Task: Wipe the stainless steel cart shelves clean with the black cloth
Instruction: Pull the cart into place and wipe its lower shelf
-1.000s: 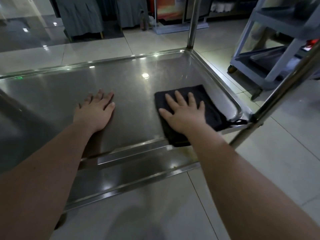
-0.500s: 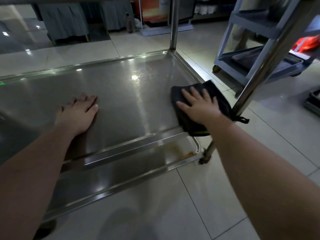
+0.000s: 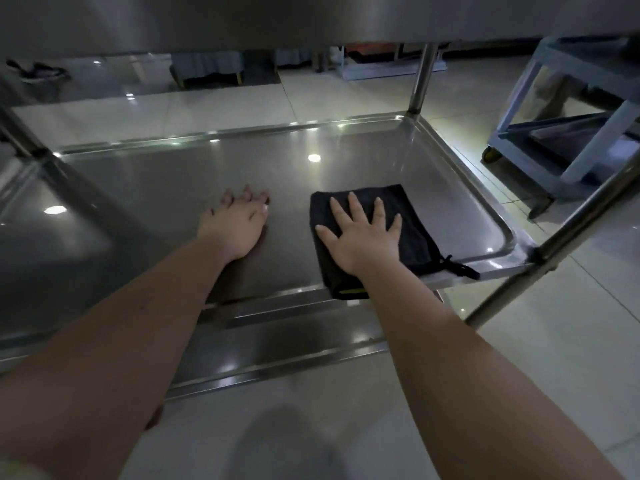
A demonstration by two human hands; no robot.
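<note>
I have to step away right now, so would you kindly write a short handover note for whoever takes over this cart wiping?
Right hand: flat and spread on the folded black cloth, pressing it onto the cart's middle shelf, near its right front corner.
Left hand: palm down on the bare steel left of the cloth, bracing, holding nothing.
Cloth: its drawstring hangs over the shelf's front rim.
Done: cannot be judged from the shine alone; wiping is under way on the right side.
Left: the rest of this shelf, the lower shelf visible below its front edge, and the top shelf overhead.
</note>
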